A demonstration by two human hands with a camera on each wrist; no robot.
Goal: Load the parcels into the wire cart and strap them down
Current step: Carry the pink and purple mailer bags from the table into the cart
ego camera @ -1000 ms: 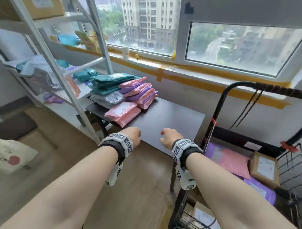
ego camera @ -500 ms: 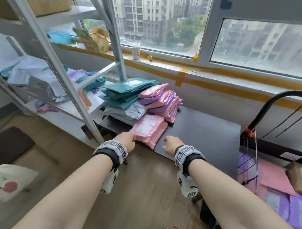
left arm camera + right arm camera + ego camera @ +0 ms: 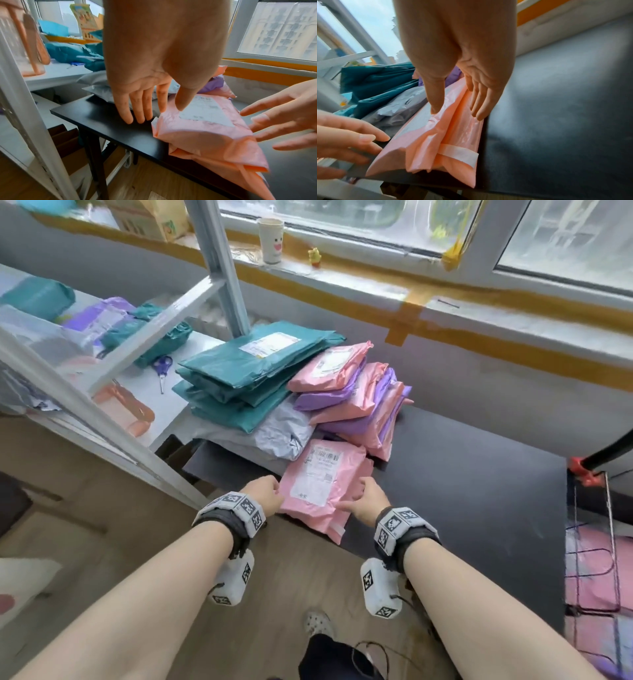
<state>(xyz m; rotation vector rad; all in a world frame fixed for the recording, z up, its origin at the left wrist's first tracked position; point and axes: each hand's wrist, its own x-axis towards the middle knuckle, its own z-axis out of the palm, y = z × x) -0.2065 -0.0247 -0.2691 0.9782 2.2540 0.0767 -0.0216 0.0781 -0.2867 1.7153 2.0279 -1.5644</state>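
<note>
A pink parcel [image 3: 325, 484] with a white label lies on top of another pink one at the near edge of the black table [image 3: 462, 491]. My left hand [image 3: 272, 494] is at its left edge, fingers straight above the table top [image 3: 102, 119], thumb over the parcel [image 3: 205, 132]. My right hand [image 3: 359, 496] is at its right edge; its thumb touches the parcel's top [image 3: 436, 135] and its straight fingers [image 3: 479, 106] lie along the side. Neither hand grips it. The wire cart [image 3: 609, 542] stands at the far right with pink parcels [image 3: 589, 587] inside.
Behind the pink parcel are stacks of teal parcels [image 3: 253, 371], pink and purple ones [image 3: 356, 402] and a grey one [image 3: 274, 436]. A metal shelf post [image 3: 85, 412] slants on the left, with scissors [image 3: 162, 371] on its shelf. A paper cup [image 3: 270, 239] stands on the sill.
I have turned left and leaned in toward the table. Both hands moved forward from above the table's edge to the two sides of the near pink parcel, and the cart slid to the right edge.
</note>
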